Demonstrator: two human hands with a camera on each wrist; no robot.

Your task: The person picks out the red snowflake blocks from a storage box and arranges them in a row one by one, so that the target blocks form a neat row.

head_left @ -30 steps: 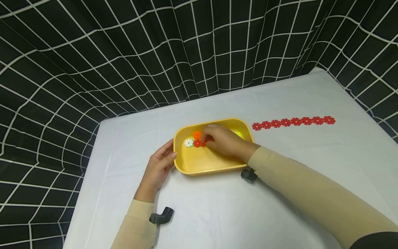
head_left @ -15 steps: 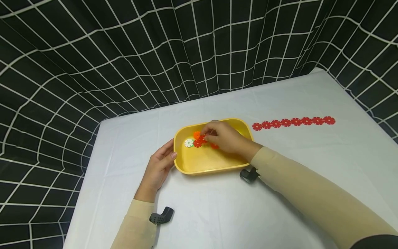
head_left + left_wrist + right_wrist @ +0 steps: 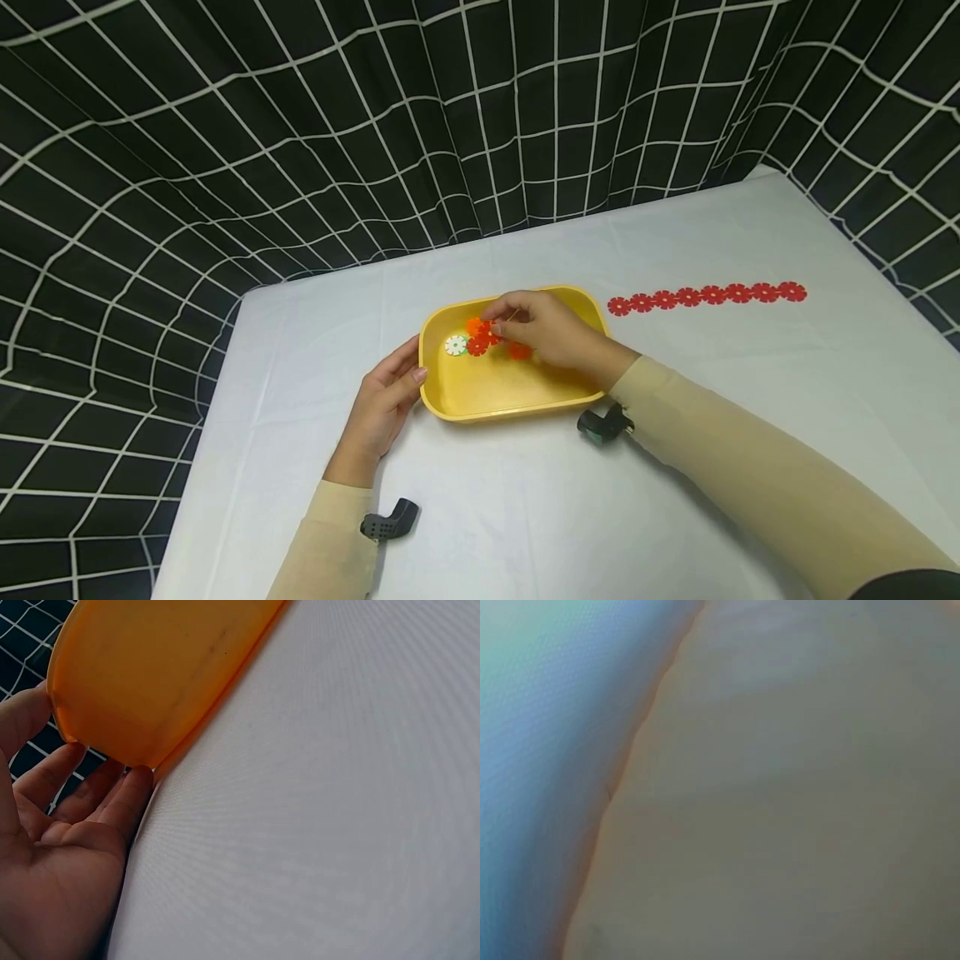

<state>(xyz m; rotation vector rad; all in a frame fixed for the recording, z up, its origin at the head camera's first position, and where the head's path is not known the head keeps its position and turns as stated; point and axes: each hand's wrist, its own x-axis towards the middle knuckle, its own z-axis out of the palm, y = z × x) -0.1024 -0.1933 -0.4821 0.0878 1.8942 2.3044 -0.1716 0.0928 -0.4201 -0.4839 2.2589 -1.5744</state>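
Note:
A yellow plastic box (image 3: 487,392) lies on the white cloth with several snowflake discs inside. My left hand (image 3: 386,402) grips its left end, thumb at the rim and fingers against the outer wall; the left wrist view shows those fingers on the orange-looking box (image 3: 150,682). Over the box, my right hand (image 3: 546,329) pinches a red snowflake disc (image 3: 490,332) between thumb and fingertips. Below it sits another red disc (image 3: 477,346), beside a white disc (image 3: 455,345) and an orange disc (image 3: 474,326). An orange-red disc (image 3: 519,352) lies under the hand. The right hand hides part of the box.
To the right of the box, a row of linked red discs (image 3: 712,295) lies across the table (image 3: 480,500). A black curtain with a white grid (image 3: 555,108) hangs behind the table. Blurred sleeve (image 3: 780,825) and cloth fill the right wrist view.
My right hand has risen slightly with a red disc between its fingertips, uncovering the orange-red disc beneath. The left hand and the box have stayed put.

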